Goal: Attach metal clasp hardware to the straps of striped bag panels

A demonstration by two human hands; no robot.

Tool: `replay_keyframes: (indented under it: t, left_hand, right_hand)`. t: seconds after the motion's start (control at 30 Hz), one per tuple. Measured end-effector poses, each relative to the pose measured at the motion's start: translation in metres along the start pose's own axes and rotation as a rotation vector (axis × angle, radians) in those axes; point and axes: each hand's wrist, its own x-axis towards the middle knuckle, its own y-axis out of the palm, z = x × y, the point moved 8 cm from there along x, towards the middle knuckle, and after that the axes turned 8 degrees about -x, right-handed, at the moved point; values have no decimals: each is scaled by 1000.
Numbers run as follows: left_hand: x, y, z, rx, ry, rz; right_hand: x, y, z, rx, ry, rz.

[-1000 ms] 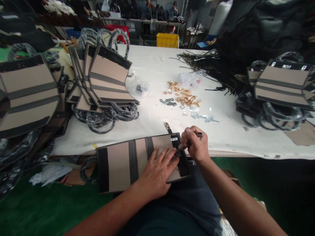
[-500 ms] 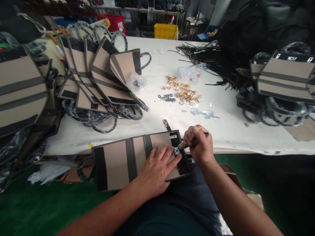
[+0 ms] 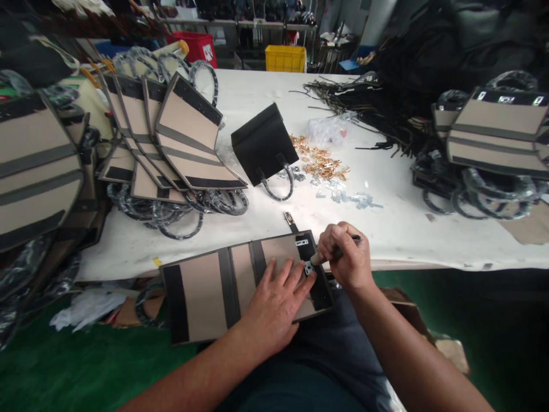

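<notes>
A bag panel (image 3: 206, 280), beige inside with dark strips, lies across the table's front edge and my lap. My left hand (image 3: 278, 297) rests on it with fingers spread, the fingertips by a small metal plate (image 3: 309, 267) on the panel's black end band. My right hand (image 3: 346, 254) is closed round a short dark tool (image 3: 316, 259), whose blunt greyish end is at that plate; its kind is not clear. Another metal plate (image 3: 302, 242) sits higher on the same band. A strap with a metal buckle (image 3: 289, 220) sticks out past the far edge.
Stacked bag panels (image 3: 189, 137) with plastic-wrapped handles stand at left, more panels (image 3: 500, 134) at right. A black bag panel (image 3: 263, 146) is beside gold metal fittings (image 3: 323, 163) and silver plates (image 3: 360, 198). Black straps (image 3: 343, 97) and a yellow crate (image 3: 285, 58) are farther back.
The front panel of the left stack has come away to the right and turned over, black side showing, partly covering the silver pieces. My hands and the panel under them have hardly moved.
</notes>
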Motion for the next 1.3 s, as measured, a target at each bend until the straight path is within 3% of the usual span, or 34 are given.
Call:
replay_keyframes:
  t: [0.6,0.87,1.03,1.13,1.3]
  left_hand:
    - [3,1,-2,17,-19,-18]
    - [3,3,3,6,-26,-41]
    - [-2,8,10,15,13,-66]
    - [-3,8,11,-4,22,-71]
    - [-4,-1,7,-79,-17,-116]
  right_hand:
    - [-1,-2,-3,15,2,-8]
    - [4,-29,-19,277,150,-285]
    - [0,-27,-29,336,146,-314]
    - [-7,-13,-21,221,88,-251]
    - [-17,33,8,-428,-87,53]
